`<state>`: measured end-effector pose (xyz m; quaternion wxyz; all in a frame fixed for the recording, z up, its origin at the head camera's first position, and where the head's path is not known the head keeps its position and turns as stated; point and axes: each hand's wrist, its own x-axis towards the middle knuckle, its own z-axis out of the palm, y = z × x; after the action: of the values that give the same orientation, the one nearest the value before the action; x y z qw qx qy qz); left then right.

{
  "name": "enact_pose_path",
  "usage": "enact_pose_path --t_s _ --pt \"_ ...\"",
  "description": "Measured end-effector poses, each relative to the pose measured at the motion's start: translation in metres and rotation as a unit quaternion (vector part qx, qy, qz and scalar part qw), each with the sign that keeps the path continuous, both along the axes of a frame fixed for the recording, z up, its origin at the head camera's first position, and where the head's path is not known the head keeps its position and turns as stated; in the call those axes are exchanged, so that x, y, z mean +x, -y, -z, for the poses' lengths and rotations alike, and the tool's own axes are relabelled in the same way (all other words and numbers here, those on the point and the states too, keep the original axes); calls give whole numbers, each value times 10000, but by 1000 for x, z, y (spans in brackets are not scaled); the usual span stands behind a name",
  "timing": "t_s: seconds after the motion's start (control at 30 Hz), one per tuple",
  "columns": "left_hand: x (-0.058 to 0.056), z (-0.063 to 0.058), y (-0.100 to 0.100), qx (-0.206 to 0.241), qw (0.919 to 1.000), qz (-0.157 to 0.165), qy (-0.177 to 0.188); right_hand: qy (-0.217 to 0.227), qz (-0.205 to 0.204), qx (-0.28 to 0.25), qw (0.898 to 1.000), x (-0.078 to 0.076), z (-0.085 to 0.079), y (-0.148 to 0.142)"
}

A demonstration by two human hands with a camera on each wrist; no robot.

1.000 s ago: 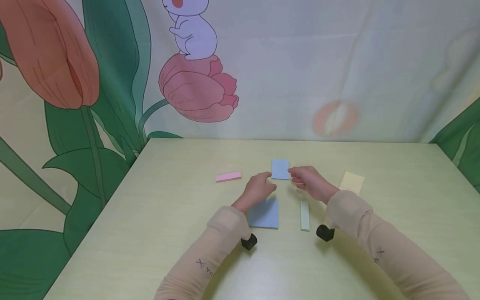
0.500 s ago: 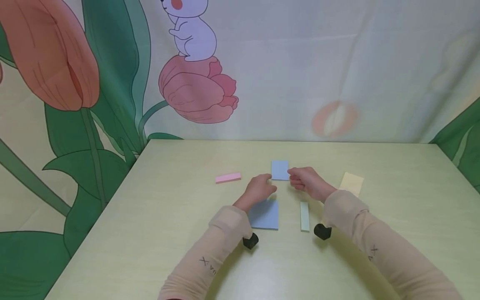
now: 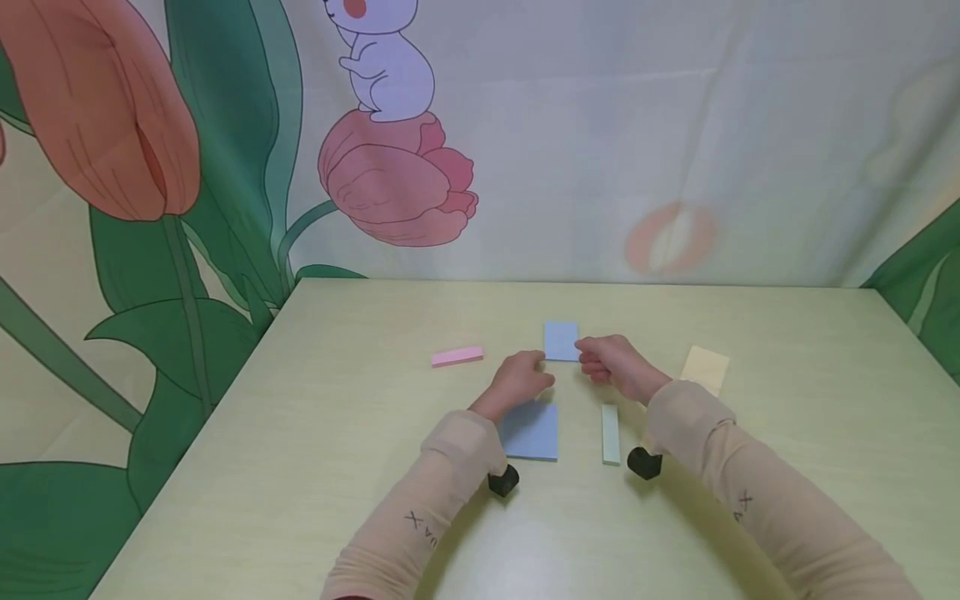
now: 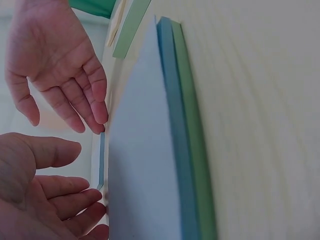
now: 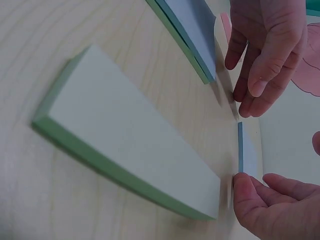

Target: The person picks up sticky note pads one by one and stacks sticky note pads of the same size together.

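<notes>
A small blue sticky-note pad (image 3: 561, 342) lies flat toward the far side of the table, between both hands. My left hand (image 3: 517, 382) is at its near left corner, fingers loosely bent and fingertips right at the edge. At the opposite side, my right hand (image 3: 621, 365) has its fingertips by the pad's right edge. Neither hand has its fingers wrapped round anything. Beneath my left wrist lies a larger blue pad (image 3: 534, 433), whose green lower layer shows in the left wrist view. A narrow pale green pad (image 5: 135, 135) lies nearer me, left of the right forearm.
On the left, a pink strip pad (image 3: 457, 357) lies slightly slanted. A pale yellow pad (image 3: 707, 367) sits at the right, partly covered by my right sleeve. Behind the table (image 3: 300, 467) hangs a cloth (image 3: 570, 150) printed with flowers and a white animal.
</notes>
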<state>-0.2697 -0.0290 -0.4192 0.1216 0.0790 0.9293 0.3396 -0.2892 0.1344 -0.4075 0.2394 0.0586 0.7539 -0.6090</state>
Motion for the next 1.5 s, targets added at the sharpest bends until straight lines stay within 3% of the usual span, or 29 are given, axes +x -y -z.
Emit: enact_pose_path --t_s 0.5,0.73,1.1,1.5 --pt "-4 6 -4 -214 9995 151 -176 -4 -75 6 10000 0 0 0" --pt "-3 3 0 -327 9980 284 -461 11 -143 78 9999 3 -1 0" --pt "1 1 2 -213 9998 -28 -52 -48 -129 162 9998 7 3 -4" --pt "9 -2 0 -582 9978 294 -149 -27 -78 333 9994 12 4 -6"
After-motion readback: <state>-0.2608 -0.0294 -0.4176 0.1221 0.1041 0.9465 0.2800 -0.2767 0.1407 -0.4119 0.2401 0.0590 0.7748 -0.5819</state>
